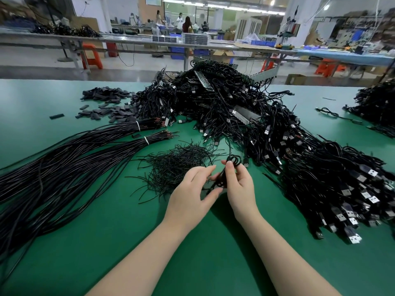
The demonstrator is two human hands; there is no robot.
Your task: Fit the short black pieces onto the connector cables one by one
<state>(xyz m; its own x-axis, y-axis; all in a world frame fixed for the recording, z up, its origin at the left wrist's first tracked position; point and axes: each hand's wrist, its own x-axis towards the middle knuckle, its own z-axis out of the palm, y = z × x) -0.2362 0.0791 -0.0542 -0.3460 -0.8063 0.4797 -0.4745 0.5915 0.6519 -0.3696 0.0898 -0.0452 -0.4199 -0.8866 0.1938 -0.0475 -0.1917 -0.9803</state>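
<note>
- The right hand [239, 184] grips a coiled cable [226, 171] near the middle of the green table [106, 242]; its loops rise above the fingertips and a strand trails far, up to the big cable heap [245, 116].
- The left hand [192, 189] is close beside the right, with fingers loosely spread and thumb and forefinger reaching into the coil. I cannot tell whether it pinches a piece.
- The short pieces [175, 165] lie in a loose scatter just left of the hands; flat black sleeves [106, 103] sit far left.
- Risk: the trailing strand may snag in the heap, so a pull would drag other cables across the table.
- Risk: the coil could spring open under a slack grip, losing the end to be fitted.
- Risk: the thin pieces are tangled, so a grab could lift several at once.
- Risk: black on black hides the cable end, so a piece may seat badly.
</note>
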